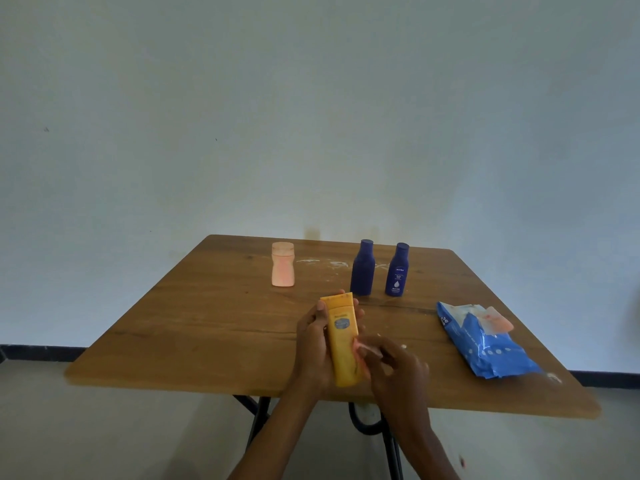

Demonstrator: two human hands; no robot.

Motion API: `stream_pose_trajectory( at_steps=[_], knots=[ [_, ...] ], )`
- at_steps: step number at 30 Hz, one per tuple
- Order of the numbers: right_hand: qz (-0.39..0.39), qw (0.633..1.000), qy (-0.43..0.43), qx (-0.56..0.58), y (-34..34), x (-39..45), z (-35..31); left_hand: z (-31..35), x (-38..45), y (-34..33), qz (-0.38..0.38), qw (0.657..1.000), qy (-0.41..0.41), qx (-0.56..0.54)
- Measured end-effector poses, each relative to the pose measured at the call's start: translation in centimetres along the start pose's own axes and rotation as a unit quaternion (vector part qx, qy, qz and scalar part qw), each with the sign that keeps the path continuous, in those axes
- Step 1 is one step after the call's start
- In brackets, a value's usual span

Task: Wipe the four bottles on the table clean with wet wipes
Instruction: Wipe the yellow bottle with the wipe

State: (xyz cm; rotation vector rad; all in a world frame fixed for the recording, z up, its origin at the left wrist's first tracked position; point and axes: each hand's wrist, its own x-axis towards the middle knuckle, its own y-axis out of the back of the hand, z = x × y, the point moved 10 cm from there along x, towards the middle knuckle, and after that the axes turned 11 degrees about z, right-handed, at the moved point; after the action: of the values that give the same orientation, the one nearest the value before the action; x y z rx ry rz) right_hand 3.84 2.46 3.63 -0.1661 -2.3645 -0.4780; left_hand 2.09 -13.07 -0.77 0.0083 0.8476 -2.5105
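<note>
My left hand grips a yellow bottle and holds it tilted above the near part of the wooden table. My right hand presses a small crumpled wet wipe against the bottle's lower right side. A pink bottle stands upright at the back left. Two dark blue bottles stand side by side at the back, just beyond the yellow one.
A blue pack of wet wipes lies on the right of the table, its flap open with a wipe showing. White smears mark the tabletop near the blue bottles. A plain wall rises behind; black table legs show below the near edge.
</note>
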Motion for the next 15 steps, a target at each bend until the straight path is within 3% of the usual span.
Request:
stream_pose_trajectory(
  at_steps=[3,6,15],
  knots=[
    [-0.019,0.999,-0.023,-0.025,0.0,-2.4,1.4,0.6,0.0,0.2,0.012,0.999,-0.035,0.017],
    [-0.007,0.998,0.004,-0.063,0.3,-3.4,1.5,0.7,-0.3,-0.3,-0.001,0.999,-0.033,-0.007],
    [0.008,0.993,0.113,-0.034,-1.4,-5.7,-1.8,1.0,-0.6,-0.7,0.002,1.0,-0.01,-0.023]
  ],
)
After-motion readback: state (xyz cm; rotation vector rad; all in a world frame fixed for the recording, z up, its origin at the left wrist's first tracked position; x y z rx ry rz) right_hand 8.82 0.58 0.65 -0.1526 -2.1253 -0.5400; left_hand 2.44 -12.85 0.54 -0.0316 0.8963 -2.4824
